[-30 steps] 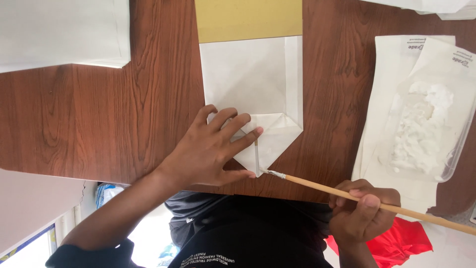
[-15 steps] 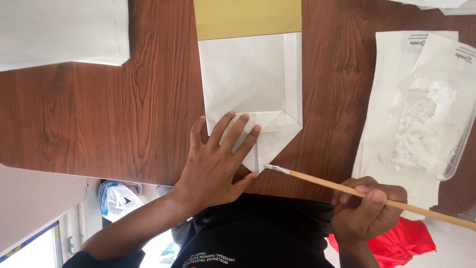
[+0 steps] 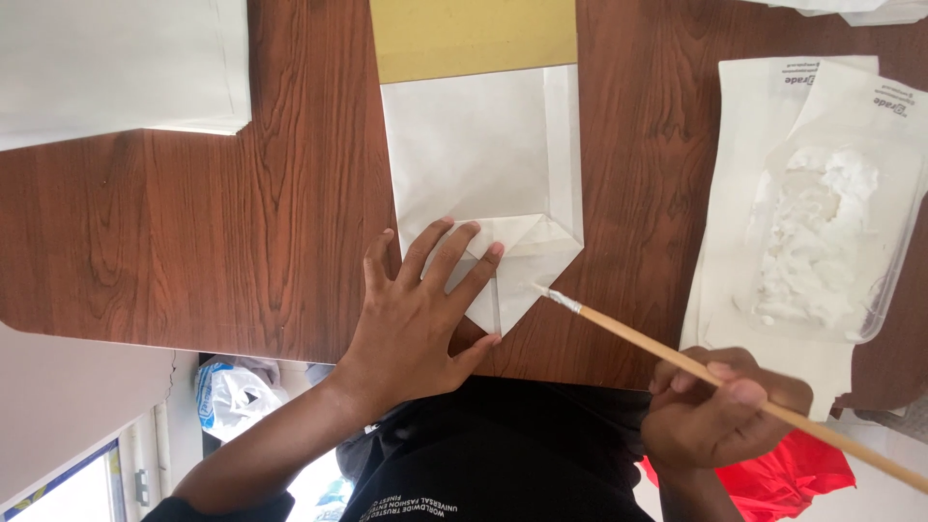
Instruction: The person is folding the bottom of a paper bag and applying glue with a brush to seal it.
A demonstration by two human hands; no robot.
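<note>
A white folded paper piece (image 3: 488,164) with a pointed folded end lies on the brown wooden table (image 3: 242,232). My left hand (image 3: 420,314) lies flat on that pointed end, fingers spread, pressing it down. My right hand (image 3: 720,416) grips a thin wooden brush (image 3: 677,353) near its middle. The brush tip hovers just right of the folded point, close to the paper's edge.
A clear plastic tray of white paste (image 3: 822,242) rests on white paper sheets (image 3: 744,145) at the right. A yellow-brown sheet (image 3: 474,34) lies beyond the folded paper. White sheets (image 3: 116,68) cover the far left corner. Red cloth (image 3: 812,474) shows below the table edge.
My left hand has slid back slightly along the folded point. The brush tip has drawn away from the fold to its right side.
</note>
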